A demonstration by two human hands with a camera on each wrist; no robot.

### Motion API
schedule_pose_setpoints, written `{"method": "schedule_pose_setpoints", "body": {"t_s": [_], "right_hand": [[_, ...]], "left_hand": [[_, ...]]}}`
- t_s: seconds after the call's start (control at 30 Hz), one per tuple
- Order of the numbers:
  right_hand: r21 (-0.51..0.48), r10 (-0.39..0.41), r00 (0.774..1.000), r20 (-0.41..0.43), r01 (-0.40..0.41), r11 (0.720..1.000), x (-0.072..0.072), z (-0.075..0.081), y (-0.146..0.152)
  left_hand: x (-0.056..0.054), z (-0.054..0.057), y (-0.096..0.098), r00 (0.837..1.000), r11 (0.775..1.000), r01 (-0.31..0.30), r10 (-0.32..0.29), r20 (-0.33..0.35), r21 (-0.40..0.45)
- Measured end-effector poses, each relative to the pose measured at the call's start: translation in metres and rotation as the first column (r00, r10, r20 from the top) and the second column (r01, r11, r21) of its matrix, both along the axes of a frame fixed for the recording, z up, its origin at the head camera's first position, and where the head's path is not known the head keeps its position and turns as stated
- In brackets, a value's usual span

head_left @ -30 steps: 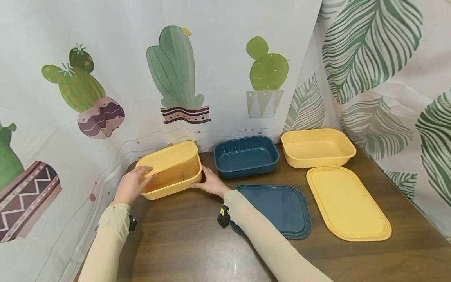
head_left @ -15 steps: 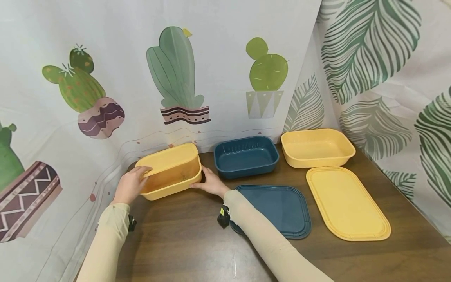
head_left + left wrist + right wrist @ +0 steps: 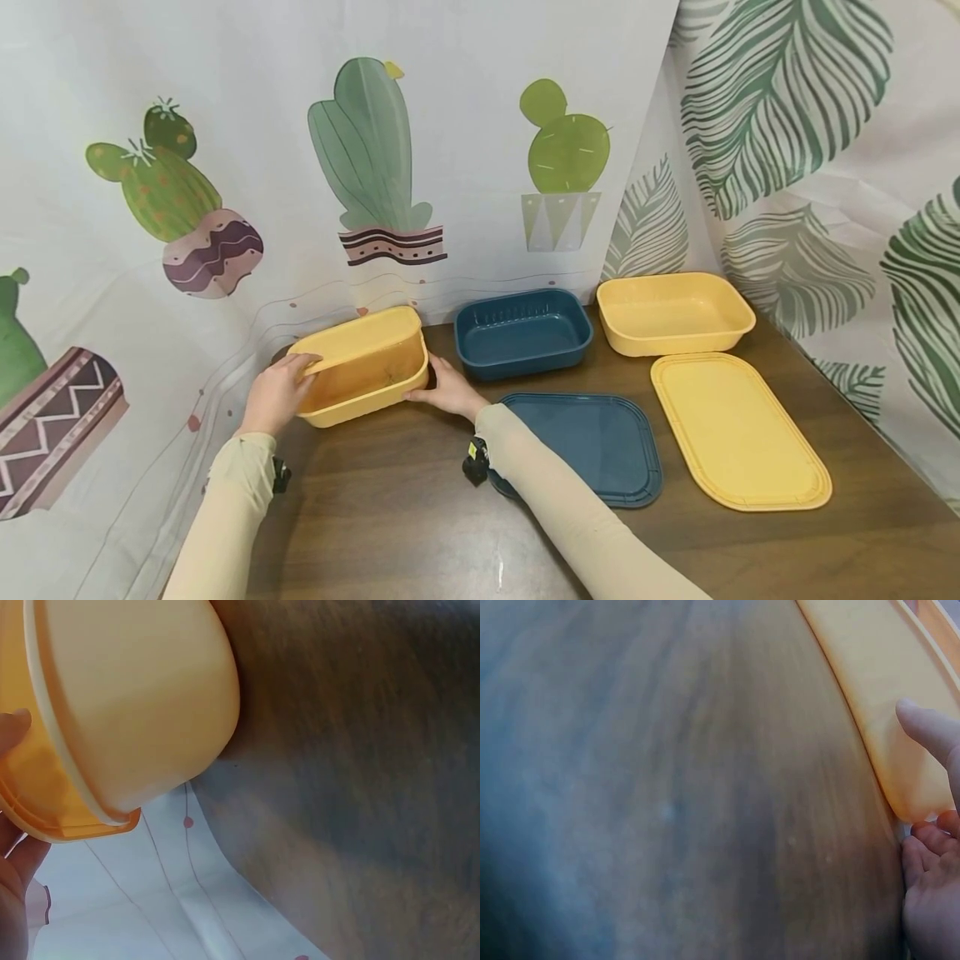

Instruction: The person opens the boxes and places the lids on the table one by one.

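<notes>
At the left of the head view, a yellow lunchbox-like container point(image 3: 367, 407) stands on the table near the wall. Its yellow lid point(image 3: 360, 337) slants over the back part, and the inside shows between the lid's front edge and the container's front rim. My left hand point(image 3: 276, 393) pinches the lid at its left front; in the left wrist view the thumb point(image 3: 16, 727) lies on the lid's underside, with fingers on the outside. My right hand point(image 3: 450, 388) grips the container's right end, its thumb point(image 3: 922, 724) against the front wall in the right wrist view.
Right of the container stands an uncovered dark blue container point(image 3: 525, 358), then an uncovered yellow one point(image 3: 675, 343). In front lie a flat dark blue lid point(image 3: 592, 442), partly behind my right sleeve, and a yellow lid point(image 3: 742, 433). A patterned cloth point(image 3: 480, 167) hangs behind the table.
The lid in my left hand has sunk slightly at its far side toward the container. My right hand keeps its hold, and the other containers and lids stay put.
</notes>
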State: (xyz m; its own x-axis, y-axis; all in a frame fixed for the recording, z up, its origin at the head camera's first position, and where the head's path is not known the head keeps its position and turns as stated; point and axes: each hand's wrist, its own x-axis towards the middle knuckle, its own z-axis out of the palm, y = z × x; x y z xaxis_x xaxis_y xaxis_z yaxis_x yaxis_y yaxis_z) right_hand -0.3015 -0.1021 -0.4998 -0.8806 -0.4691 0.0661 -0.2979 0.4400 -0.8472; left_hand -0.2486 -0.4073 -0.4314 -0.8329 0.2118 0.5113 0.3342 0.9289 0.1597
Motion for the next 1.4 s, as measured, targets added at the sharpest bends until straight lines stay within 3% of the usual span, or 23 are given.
{"method": "schedule_pose_setpoints", "body": {"t_s": [0.3,0.6,0.9,1.4], "right_hand": [[-0.016,0.006,1.0,0.0,-0.006,1.0,0.002,0.001,-0.001],[-0.01,0.006,1.0,-0.006,-0.006,1.0,0.0,0.0,0.002],[-0.016,0.003,1.0,0.004,-0.003,1.0,0.0,-0.001,0.001],[-0.008,0.001,1.0,0.023,-0.001,1.0,-0.001,-0.002,0.0]], "left_hand": [[-0.003,0.015,0.004,0.998,1.0,0.006,-0.007,-0.061,-0.013],[-0.01,0.024,0.008,0.997,0.999,0.025,-0.028,-0.078,-0.034],[-0.016,0.033,0.011,0.999,0.999,0.01,-0.011,-0.043,-0.032],[-0.025,0.044,0.021,0.996,0.999,0.021,-0.024,-0.081,-0.04]]}}
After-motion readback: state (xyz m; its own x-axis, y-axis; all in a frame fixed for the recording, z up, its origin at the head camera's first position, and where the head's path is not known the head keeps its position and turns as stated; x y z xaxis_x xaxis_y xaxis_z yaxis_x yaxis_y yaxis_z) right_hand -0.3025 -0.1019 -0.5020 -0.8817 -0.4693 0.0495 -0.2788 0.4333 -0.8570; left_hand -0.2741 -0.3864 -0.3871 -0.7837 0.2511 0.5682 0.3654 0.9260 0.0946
